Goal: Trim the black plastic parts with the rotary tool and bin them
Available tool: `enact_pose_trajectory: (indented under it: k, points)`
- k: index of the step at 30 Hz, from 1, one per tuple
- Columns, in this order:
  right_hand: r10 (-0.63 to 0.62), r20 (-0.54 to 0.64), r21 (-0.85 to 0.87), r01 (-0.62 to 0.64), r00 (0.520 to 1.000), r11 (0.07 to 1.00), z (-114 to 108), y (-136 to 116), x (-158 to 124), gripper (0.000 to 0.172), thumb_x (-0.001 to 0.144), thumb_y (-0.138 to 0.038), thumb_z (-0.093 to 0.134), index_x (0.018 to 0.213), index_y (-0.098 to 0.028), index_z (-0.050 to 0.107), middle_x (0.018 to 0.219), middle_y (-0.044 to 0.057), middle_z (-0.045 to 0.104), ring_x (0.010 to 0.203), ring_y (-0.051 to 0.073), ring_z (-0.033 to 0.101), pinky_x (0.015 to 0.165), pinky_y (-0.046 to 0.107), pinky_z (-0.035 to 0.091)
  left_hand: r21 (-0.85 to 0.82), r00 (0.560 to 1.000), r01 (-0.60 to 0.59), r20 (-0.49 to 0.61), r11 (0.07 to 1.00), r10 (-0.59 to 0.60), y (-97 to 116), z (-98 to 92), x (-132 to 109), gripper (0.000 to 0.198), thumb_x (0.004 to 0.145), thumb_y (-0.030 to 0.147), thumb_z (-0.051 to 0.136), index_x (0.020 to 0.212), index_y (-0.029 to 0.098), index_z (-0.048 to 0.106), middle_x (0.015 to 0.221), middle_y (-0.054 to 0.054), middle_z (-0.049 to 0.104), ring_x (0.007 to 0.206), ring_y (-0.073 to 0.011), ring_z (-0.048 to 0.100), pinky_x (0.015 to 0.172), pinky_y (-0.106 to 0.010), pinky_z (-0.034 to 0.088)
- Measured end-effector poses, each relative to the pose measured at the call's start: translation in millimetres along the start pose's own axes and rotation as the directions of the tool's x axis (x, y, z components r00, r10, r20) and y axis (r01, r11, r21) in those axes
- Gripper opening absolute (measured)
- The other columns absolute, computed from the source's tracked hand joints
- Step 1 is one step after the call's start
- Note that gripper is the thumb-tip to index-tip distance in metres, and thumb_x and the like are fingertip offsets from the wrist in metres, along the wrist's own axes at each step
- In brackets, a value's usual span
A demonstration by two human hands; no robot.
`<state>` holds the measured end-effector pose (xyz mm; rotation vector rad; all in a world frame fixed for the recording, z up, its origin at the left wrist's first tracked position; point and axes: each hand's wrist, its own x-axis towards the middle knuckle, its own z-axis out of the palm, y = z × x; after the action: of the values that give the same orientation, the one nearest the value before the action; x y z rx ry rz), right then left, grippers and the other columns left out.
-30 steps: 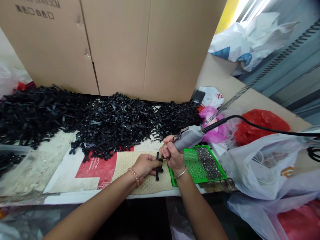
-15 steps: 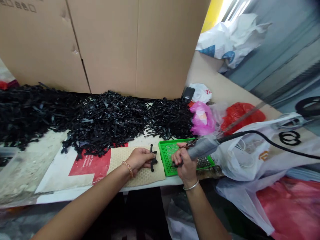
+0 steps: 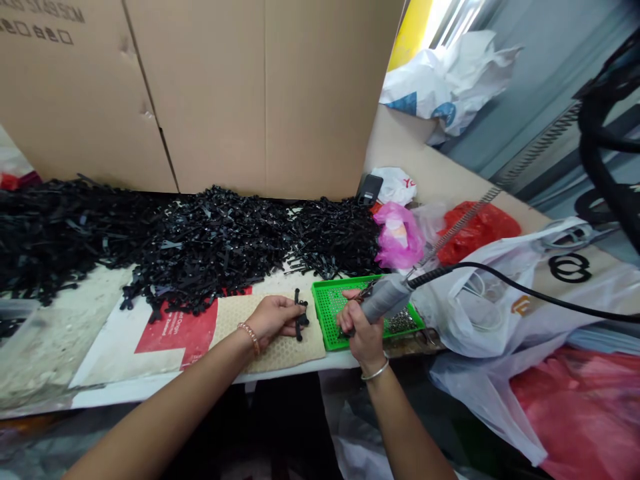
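My left hand (image 3: 275, 319) pinches a small black plastic strap-like part (image 3: 300, 315) with knobbed ends over a beige honeycomb-textured pad (image 3: 285, 353). The part's exact make-up is partly covered by the fingers. My right hand (image 3: 361, 330) is wrapped round a grey electric screwdriver (image 3: 387, 297), its cable running off to the right and a coil spring (image 3: 460, 223) leading up from its end. This hand is above a green perforated tray (image 3: 325, 313) with small metal screws (image 3: 403, 321) at its right side. The screwdriver's tip is hidden by the hand.
Large heaps of black parts (image 3: 215, 247) lie along the back of the table, before a tall cardboard box (image 3: 210, 100). Pink (image 3: 399, 237) and red (image 3: 475, 230) plastic bags, a white bag (image 3: 465, 313) and a dark phone-like object (image 3: 370, 190) stand to the right.
The view has shifted slightly, bringing a thick black cable in at upper right. The screwdriver has moved a little left with my right hand. My left hand keeps its hold on the part.
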<state>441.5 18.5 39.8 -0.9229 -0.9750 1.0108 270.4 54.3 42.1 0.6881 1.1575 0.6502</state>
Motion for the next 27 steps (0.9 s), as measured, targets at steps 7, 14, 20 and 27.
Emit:
enact_pose_trajectory:
  k: [7, 14, 20, 27]
  points:
    - [0.0, 0.019, 0.004, 0.0, 1.0, 1.0, -2, 3, 0, 0.021, 0.081, -0.039, 0.068, 0.092, -0.022, 0.061, 0.051, -0.008, 0.038, 0.04, 0.011, 0.034, 0.044, 0.025, 0.034, 0.0, 1.0, 0.013, -0.009, 1.0, -0.013, 2, 0.7, -2, 0.031, 0.061, 0.026, 0.082, 0.061, 0.013, 0.054, 0.062, -0.005, 0.066, 0.056, -0.0139, 0.064, 0.05, -0.022, 0.052]
    - [0.003, 0.04, 0.004, -0.003, 0.999, 1.0, -3, 3, 1, 0.018, 0.083, -0.038, 0.068, 0.091, -0.023, 0.061, 0.051, -0.009, 0.038, 0.041, 0.01, 0.035, 0.044, 0.024, 0.035, 0.013, 1.0, 0.007, 0.005, 1.0, -0.007, 0, -1.3, 1, 0.029, 0.064, 0.026, 0.081, 0.062, 0.013, 0.055, 0.062, -0.005, 0.066, 0.056, -0.0146, 0.064, 0.051, -0.024, 0.053]
    - [0.013, 0.048, -0.001, -0.013, 0.999, 1.0, -3, 3, -2, 0.018, 0.082, -0.038, 0.069, 0.086, -0.023, 0.06, 0.049, -0.008, 0.037, 0.039, 0.011, 0.034, 0.043, 0.025, 0.032, -0.016, 1.0, 0.005, 0.012, 1.0, -0.004, -2, -1.3, 2, 0.031, 0.063, 0.026, 0.082, 0.061, 0.013, 0.053, 0.06, -0.004, 0.064, 0.055, -0.015, 0.064, 0.05, -0.024, 0.053]
    - [-0.045, -0.038, 0.073, 0.048, 0.998, 0.996, 14, -18, 8, 0.021, 0.081, -0.037, 0.065, 0.095, -0.022, 0.06, 0.048, -0.01, 0.034, 0.04, 0.009, 0.032, 0.046, 0.023, 0.036, -0.026, 1.0, 0.023, 0.009, 0.999, -0.022, 1, 0.4, 1, 0.027, 0.067, 0.023, 0.079, 0.062, 0.013, 0.055, 0.058, -0.004, 0.064, 0.051, -0.0129, 0.062, 0.05, -0.024, 0.053]
